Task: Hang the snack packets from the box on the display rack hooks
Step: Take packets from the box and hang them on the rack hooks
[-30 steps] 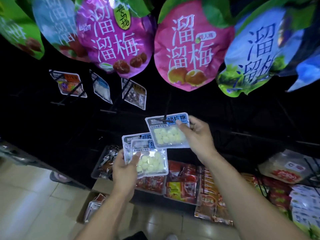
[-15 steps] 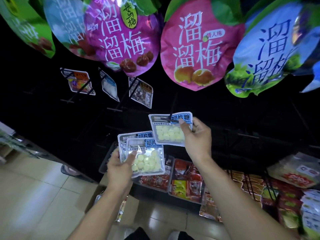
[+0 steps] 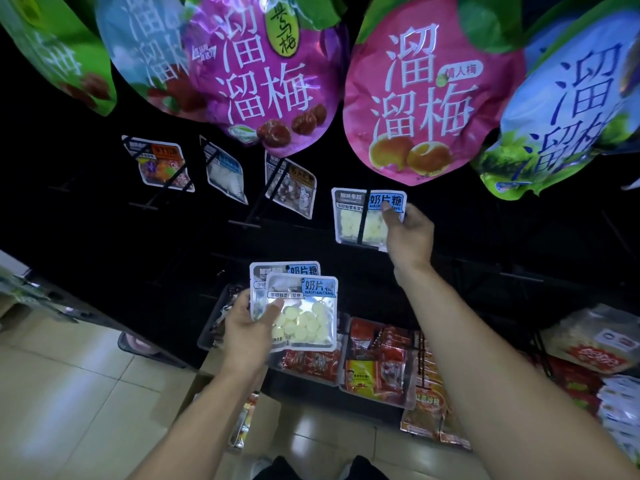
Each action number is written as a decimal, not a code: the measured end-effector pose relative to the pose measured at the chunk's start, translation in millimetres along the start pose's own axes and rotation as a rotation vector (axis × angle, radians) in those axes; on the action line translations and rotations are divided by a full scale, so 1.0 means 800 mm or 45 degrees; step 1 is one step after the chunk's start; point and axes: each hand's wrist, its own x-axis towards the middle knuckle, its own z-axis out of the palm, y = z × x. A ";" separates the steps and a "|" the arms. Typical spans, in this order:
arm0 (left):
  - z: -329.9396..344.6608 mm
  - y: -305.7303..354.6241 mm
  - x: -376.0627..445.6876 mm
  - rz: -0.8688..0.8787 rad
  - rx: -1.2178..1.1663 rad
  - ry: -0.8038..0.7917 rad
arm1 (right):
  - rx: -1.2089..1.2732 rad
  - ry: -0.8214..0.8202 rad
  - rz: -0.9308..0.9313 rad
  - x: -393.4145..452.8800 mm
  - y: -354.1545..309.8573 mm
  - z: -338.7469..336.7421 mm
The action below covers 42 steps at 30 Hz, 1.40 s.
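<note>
Head view, left to right: my left hand (image 3: 247,332) sits low, thumb clamped over two glossy flat packets (image 3: 300,311), stacked and upright, clear windows showing pale round tablets. Up and to the right, my right hand (image 3: 408,233) pinches a third packet (image 3: 360,216) by its right edge, thumb on the blue label. A thin dark hook (image 3: 364,216) runs down across its face, so I judge it threaded. That hook lies nearer my right hand, so the next packet must travel up and right. Cardboard box (image 3: 207,386) sits below on the floor.
</note>
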 end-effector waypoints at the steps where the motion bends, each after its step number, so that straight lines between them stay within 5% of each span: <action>1: -0.002 -0.001 0.001 0.005 0.000 -0.022 | -0.019 0.014 0.000 0.011 0.001 0.004; 12: 0.005 0.021 0.008 0.048 -0.116 -0.268 | -0.060 0.158 0.112 0.005 0.012 -0.004; 19: 0.024 0.019 0.014 -0.023 -0.228 -0.275 | -0.126 -0.286 0.327 -0.134 0.025 -0.034; 28: 0.032 0.007 0.002 -0.021 -0.214 -0.256 | -0.175 -0.346 0.194 -0.145 0.012 -0.054; 42: 0.018 0.020 -0.025 -0.055 -0.204 -0.360 | -0.023 -0.089 0.015 -0.124 -0.022 -0.055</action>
